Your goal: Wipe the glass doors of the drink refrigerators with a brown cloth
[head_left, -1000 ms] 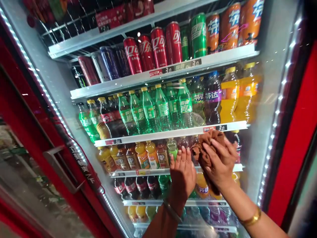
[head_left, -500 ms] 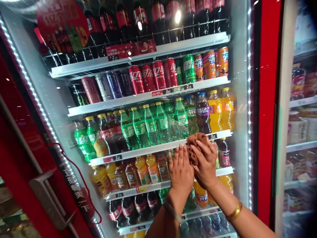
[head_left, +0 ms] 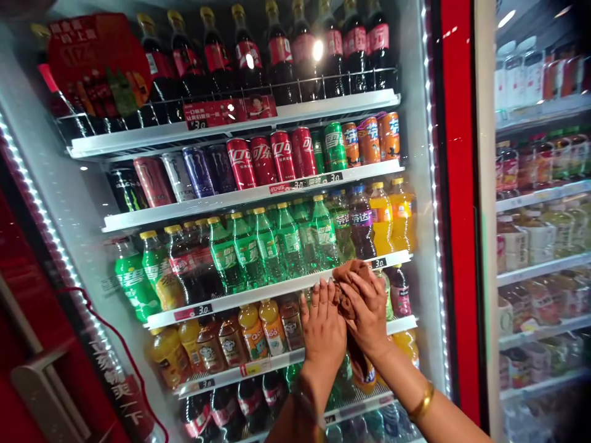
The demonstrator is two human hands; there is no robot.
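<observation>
A bunched brown cloth [head_left: 353,274] is pressed against the glass door of a drinks fridge, in front of the shelf edge below the green bottles [head_left: 265,243]. My right hand [head_left: 367,307] grips this cloth, its fingers curled over the folds. Just to the left, my left hand [head_left: 323,320] lies flat with fingers stretched upward, seemingly on the glass and close beside the cloth. A gold bracelet [head_left: 422,399] circles my right wrist. My hands and forearms hide some of the bottles behind them.
Cola bottles [head_left: 277,49] fill the top shelf, with cans [head_left: 281,154] below. A red frame [head_left: 457,215] runs down the right side, beside another stocked fridge [head_left: 545,203]. At lower left are a grey door handle [head_left: 46,394] and a red cord [head_left: 120,344].
The camera view has shifted, so the fridge appears lower and further left, showing more of the right-hand fridge. Both hands and the cloth keep nearly the same place on the glass.
</observation>
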